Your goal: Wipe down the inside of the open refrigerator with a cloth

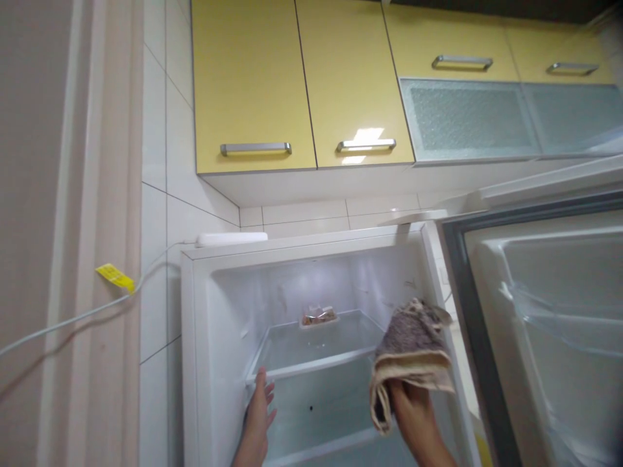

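Head view: right hand, grip closed around a bunched brown cloth, raised by the right inner wall of the fridge; left hand at the upper shelf, front left corner, grip slack, fingers apart, contact unclear; small wrapped packet at that shelf's back; door swung out right

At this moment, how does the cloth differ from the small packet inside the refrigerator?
The cloth is grayish brown with a pale border; the packet has shiny, clear wrapping. The cloth looks much larger in view than the packet. The cloth covers part of the right hand, while the packet rests on the upper shelf, toward its back.
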`<action>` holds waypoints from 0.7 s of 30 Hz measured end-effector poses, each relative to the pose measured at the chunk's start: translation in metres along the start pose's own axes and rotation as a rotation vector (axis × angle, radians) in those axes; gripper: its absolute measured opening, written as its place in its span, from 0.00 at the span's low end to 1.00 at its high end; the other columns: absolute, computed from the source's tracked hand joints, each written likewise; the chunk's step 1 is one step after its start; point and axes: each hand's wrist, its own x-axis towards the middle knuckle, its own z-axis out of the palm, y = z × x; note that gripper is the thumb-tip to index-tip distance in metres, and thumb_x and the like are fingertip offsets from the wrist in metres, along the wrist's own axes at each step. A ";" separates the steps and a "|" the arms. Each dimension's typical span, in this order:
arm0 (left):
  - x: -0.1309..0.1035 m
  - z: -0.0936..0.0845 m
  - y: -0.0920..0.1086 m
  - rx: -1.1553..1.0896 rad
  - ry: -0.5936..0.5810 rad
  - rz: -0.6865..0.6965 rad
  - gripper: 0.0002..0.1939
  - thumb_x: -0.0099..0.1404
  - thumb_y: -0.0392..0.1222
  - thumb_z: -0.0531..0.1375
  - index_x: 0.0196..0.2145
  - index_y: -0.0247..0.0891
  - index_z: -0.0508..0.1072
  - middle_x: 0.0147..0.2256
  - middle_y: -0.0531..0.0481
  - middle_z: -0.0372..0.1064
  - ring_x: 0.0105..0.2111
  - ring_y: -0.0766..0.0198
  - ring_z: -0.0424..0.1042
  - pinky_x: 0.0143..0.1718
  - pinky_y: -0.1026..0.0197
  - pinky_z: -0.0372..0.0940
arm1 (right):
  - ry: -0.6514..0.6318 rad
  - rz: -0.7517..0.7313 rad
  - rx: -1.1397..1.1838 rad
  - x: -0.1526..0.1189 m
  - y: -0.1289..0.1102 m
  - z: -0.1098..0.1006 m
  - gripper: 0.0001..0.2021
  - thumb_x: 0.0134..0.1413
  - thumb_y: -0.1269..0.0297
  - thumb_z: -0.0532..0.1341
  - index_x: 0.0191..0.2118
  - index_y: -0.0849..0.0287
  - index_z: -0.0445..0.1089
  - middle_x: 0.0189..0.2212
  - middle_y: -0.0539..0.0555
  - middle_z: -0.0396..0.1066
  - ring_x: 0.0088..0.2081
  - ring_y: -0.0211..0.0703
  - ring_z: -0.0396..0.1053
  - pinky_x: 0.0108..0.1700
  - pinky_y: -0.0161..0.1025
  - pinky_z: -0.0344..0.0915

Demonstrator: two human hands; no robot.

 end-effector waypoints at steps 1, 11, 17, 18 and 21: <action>-0.001 0.000 0.001 0.009 -0.001 -0.002 0.30 0.61 0.67 0.53 0.51 0.43 0.65 0.59 0.39 0.66 0.63 0.48 0.62 0.62 0.40 0.57 | 0.013 -0.044 -0.096 0.012 -0.005 0.011 0.22 0.43 0.55 0.70 0.47 0.52 0.74 0.49 0.57 0.75 0.61 0.56 0.63 0.68 0.56 0.53; 0.000 -0.001 0.003 0.020 -0.024 -0.040 0.32 0.62 0.67 0.52 0.55 0.43 0.63 0.60 0.37 0.66 0.64 0.49 0.62 0.63 0.40 0.56 | -0.454 -0.042 -1.474 0.094 0.000 0.056 0.30 0.55 0.45 0.54 0.49 0.66 0.76 0.52 0.75 0.73 0.56 0.69 0.68 0.59 0.62 0.57; 0.007 0.006 -0.004 -0.080 -0.031 -0.094 0.31 0.63 0.67 0.52 0.53 0.42 0.63 0.54 0.38 0.72 0.58 0.50 0.67 0.57 0.42 0.62 | -0.655 -0.090 -1.499 0.070 0.004 0.089 0.29 0.56 0.45 0.50 0.53 0.57 0.73 0.56 0.68 0.71 0.59 0.64 0.66 0.61 0.61 0.56; 0.008 0.007 -0.006 -0.090 -0.029 -0.103 0.31 0.62 0.67 0.52 0.52 0.41 0.63 0.53 0.39 0.73 0.57 0.51 0.68 0.55 0.43 0.63 | -0.702 -0.104 -1.491 0.064 0.006 0.100 0.29 0.56 0.44 0.50 0.53 0.57 0.73 0.56 0.67 0.71 0.59 0.64 0.65 0.61 0.62 0.56; 0.012 0.007 -0.009 -0.082 -0.025 -0.080 0.32 0.61 0.68 0.53 0.51 0.42 0.65 0.50 0.40 0.75 0.55 0.50 0.70 0.50 0.45 0.66 | -0.835 -0.139 -1.448 0.044 0.015 0.143 0.31 0.56 0.42 0.50 0.55 0.58 0.72 0.57 0.68 0.71 0.60 0.66 0.65 0.61 0.64 0.57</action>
